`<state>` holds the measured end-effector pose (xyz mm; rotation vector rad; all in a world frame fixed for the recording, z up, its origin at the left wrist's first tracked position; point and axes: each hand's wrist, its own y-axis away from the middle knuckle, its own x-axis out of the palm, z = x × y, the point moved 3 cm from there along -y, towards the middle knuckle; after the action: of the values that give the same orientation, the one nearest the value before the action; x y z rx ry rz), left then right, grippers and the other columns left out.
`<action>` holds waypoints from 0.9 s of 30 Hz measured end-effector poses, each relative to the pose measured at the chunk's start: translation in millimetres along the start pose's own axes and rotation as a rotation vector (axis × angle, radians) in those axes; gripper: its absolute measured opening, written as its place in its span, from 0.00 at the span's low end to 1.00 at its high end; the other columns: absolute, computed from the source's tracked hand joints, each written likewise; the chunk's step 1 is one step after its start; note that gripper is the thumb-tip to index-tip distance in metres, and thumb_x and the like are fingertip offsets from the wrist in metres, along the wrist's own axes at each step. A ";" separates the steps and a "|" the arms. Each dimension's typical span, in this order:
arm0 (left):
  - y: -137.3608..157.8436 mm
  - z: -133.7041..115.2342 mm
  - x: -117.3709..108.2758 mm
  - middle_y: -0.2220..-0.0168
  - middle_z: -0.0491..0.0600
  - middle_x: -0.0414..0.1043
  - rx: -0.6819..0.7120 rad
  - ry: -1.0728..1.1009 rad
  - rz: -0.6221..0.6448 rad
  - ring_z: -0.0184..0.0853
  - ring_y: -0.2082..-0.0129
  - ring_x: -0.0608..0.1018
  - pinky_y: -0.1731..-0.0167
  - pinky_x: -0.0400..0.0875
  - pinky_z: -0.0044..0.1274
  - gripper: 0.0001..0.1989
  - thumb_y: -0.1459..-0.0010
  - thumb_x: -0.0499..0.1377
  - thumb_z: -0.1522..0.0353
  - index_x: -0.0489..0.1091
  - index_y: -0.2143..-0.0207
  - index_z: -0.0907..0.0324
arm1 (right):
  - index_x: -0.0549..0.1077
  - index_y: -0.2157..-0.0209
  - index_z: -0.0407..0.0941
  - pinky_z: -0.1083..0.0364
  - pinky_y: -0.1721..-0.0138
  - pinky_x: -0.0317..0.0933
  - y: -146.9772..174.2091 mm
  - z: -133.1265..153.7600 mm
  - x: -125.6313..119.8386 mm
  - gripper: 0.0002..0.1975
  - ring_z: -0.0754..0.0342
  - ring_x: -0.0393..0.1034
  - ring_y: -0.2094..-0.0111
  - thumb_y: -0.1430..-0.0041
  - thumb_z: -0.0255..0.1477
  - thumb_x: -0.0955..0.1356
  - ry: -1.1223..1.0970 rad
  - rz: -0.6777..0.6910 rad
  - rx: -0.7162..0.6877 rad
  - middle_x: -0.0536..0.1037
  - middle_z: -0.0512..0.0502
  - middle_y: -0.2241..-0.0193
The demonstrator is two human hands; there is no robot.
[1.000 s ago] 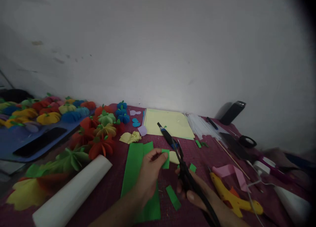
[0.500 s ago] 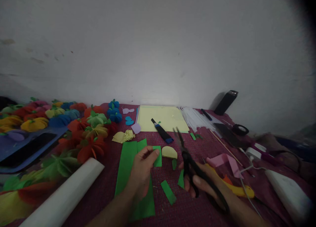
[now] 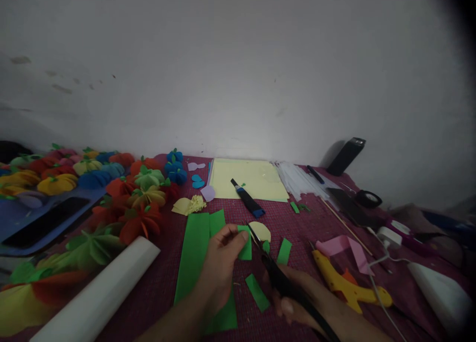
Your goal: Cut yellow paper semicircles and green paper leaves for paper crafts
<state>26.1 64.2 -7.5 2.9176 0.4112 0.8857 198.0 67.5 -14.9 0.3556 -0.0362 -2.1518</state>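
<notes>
My left hand (image 3: 223,260) pinches a small piece of green paper (image 3: 245,249) between thumb and fingertips. Black-handled scissors (image 3: 277,277) are gripped in my right hand (image 3: 297,295), their blades pointing up and left, close to the right edge of that piece. Whether the blades touch the paper I cannot tell. Under my left wrist lie larger green paper sheets (image 3: 193,253). Two green strips, one a lower strip (image 3: 257,292) and one an upper strip (image 3: 284,252), rest near my right hand. Behind the blades sits a pale yellow half-round paper (image 3: 262,230).
Colourful paper flowers (image 3: 137,223) crowd the left side, beside a white roll (image 3: 100,292). A blue-black cutter (image 3: 247,200) lies partly on yellow sheets (image 3: 256,171). At right are a yellow glue gun (image 3: 342,282), pink ribbon (image 3: 349,248), black tape (image 3: 368,199) and a cable.
The scissors have moved left, bringing their blades up to the green piece in my left hand. A green strip formerly partly behind my right hand now shows fully. The view has shifted slightly.
</notes>
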 end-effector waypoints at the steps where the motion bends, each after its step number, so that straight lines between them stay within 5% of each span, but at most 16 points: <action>1: -0.2 0.5 0.0 0.78 0.39 0.60 -0.001 -0.007 0.001 0.24 0.76 0.61 0.73 0.57 0.18 0.06 0.52 0.62 0.70 0.67 0.76 0.60 | 0.64 0.61 0.42 0.58 0.70 0.56 -0.1 -0.5 0.4 0.14 0.58 0.60 0.71 0.42 0.39 0.63 -0.004 -0.003 -0.005 0.67 0.50 0.71; 27: -0.7 11.6 0.1 0.78 0.40 0.66 -0.150 0.038 -0.041 0.25 0.78 0.66 0.76 0.58 0.19 0.09 0.54 0.63 0.66 0.64 0.76 0.59 | 0.64 0.61 0.41 0.61 0.76 0.59 -2.4 -9.9 4.4 0.18 0.61 0.61 0.77 0.44 0.41 0.64 -0.051 -0.073 0.114 0.65 0.52 0.75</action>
<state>32.4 65.0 -17.1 2.7504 0.3873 0.9256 196.4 66.4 -25.8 0.3728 -0.1777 -2.2369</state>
